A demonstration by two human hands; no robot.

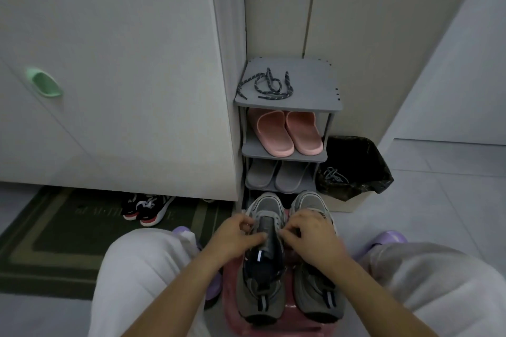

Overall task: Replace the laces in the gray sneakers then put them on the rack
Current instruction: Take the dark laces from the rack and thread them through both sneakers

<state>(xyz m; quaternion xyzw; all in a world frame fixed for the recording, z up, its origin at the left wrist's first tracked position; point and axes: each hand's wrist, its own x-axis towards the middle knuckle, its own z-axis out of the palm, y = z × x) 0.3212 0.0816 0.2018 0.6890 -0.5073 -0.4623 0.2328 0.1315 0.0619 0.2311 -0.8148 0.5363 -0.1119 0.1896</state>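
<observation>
Two gray sneakers stand side by side on a pink stool (pixel 232 309) between my knees, toes toward the rack. My left hand (pixel 235 238) and my right hand (pixel 309 235) sit on the left sneaker (pixel 262 276), fingers curled at either side of its dark tongue near the eyelets. The right sneaker (pixel 315 293) lies partly under my right hand. A dark speckled lace (pixel 269 86) lies loose on the top shelf of the gray shoe rack (pixel 315 82). Whether my fingers pinch a lace is too small to tell.
Pink slippers (pixel 289 131) and gray slippers (pixel 278 176) fill the rack's middle shelves. A black-lined bin (pixel 353 169) beside the rack holds an old lace. Black-and-red shoes (pixel 147 209) sit on a green mat (pixel 54 238) under a white cabinet.
</observation>
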